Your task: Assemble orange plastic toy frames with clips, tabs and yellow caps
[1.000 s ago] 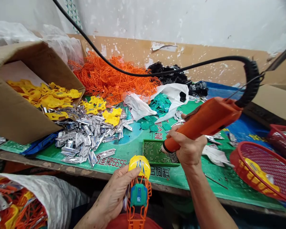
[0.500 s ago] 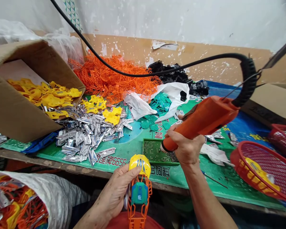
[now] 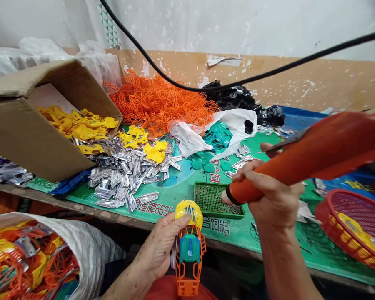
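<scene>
Right hand (image 3: pixel 276 200) clamped on orange corded screwdriver (image 3: pixel 300 166), its long axis pointing 8 o'clock, tip at green screw tray (image 3: pixel 209 200).
Left hand (image 3: pixel 158 250) grips upright plastic cage (image 3: pixel 189 250), 7 o'clock from the tip.

Orange power driver (image 3: pixel 315 156): rear end cut off.

Left hand (image 3: pixel 161 246) at lower centre of the frame, curled closed with the thumb uppermost; its fingertips are hidden, so their exact placement is uncertain. Right hand (image 3: pixel 273 196) at right of centre, fingers wrapped in a firm grip. Both bare forearms rise from the bottom edge, the right forearm (image 3: pixel 284 266) nearly upright.
</scene>
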`<state>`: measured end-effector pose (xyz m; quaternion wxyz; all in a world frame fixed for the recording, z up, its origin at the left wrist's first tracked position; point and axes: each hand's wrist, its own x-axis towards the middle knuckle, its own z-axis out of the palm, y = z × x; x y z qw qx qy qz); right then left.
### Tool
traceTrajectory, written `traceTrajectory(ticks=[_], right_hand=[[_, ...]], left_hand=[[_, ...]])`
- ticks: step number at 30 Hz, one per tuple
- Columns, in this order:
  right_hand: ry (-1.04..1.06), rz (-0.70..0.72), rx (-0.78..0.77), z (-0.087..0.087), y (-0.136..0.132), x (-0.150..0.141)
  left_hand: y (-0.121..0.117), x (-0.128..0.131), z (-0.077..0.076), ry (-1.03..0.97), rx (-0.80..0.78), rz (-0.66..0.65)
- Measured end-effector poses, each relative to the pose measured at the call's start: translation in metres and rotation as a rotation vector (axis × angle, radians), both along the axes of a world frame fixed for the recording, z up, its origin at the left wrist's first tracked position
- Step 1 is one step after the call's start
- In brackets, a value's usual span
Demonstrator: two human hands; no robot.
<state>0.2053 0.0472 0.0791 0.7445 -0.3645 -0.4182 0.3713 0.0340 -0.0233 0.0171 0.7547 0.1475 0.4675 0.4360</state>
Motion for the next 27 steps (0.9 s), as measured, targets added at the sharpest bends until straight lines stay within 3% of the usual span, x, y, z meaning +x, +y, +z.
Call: traceTrajectory(ticks=[4, 9, 27], right_hand=[[0.062, 0.167, 0.021, 0.016, -0.023, -0.007], [0.073, 0.264, 0.049, 0.012, -0.036, -0.018], [0.045, 0.244, 0.039, 0.004, -0.033, -0.027]], left_hand=[[0.0, 0.0, -0.004, 0.005, -0.011, 0.002], [-0.001, 0.0, -0.008, -0.043, 0.02, 0.002], [-0.001, 0.003, -0.007, -0.061, 0.028, 0.031]])
